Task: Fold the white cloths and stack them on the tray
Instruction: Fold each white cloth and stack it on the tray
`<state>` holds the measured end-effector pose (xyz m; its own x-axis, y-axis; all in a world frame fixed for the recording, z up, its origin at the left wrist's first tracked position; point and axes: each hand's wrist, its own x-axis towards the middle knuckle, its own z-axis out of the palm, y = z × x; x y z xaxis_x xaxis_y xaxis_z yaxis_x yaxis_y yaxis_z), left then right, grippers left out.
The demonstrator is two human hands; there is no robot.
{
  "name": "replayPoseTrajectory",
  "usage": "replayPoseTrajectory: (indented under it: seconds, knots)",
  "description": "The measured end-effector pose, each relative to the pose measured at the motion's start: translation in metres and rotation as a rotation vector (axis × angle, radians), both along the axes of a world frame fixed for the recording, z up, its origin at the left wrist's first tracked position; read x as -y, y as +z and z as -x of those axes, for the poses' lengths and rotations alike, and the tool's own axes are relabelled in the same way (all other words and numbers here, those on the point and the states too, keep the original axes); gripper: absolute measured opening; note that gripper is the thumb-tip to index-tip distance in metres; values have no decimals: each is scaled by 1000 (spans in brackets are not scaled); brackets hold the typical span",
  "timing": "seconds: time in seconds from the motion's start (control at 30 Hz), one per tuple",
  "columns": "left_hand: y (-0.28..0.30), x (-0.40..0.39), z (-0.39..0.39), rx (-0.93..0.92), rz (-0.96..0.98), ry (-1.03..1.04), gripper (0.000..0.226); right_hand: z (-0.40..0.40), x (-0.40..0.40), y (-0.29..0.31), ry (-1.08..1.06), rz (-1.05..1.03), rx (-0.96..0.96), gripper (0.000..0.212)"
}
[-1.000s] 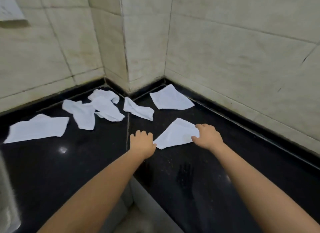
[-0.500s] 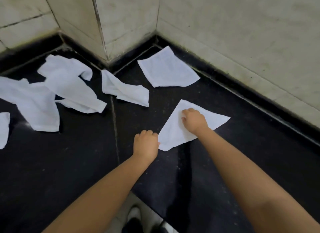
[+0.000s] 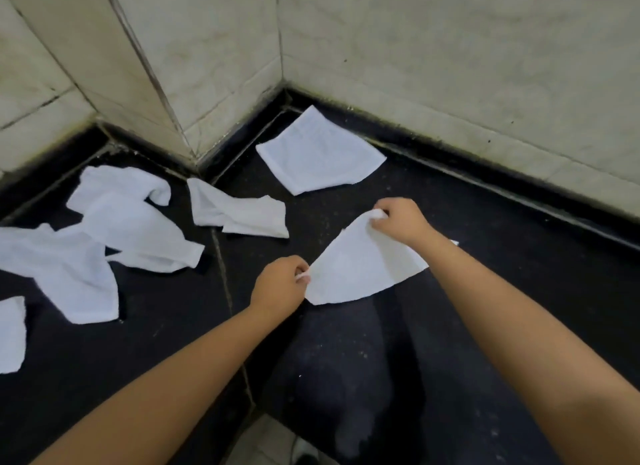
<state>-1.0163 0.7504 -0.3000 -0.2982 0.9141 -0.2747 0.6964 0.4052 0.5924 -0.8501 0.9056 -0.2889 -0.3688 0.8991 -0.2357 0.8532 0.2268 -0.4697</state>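
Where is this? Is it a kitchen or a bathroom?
I can't tell which. It looks like a polished black stone counter in a corner of pale tiled walls, so either could fit. Small white cloths lie scattered on it, and both hands hold one.

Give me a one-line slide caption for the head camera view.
Left hand and right hand each pinch a corner of a white cloth on the black counter.

no readable text, labels or signs
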Motion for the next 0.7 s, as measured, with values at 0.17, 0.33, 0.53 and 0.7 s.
replayPoseTrajectory:
  seconds: [0.17, 0.33, 0.53, 0.7]
  knots:
    - [63, -47, -25, 39, -197, -78, 21, -81, 14, 65, -184, -62, -60, 17]
    - [127, -66, -72, 85, -468, -115, 21, -150, 34, 120, -368, -339, -137, 22]
    - [121, -26, -90, 80, -426, -424, 15, -207, 123, 110, -131, -613, -40, 18]
    - [61, 10, -85, -38, -53, -782, 12, -226, 180, 48, 50, 23, 164, 16]
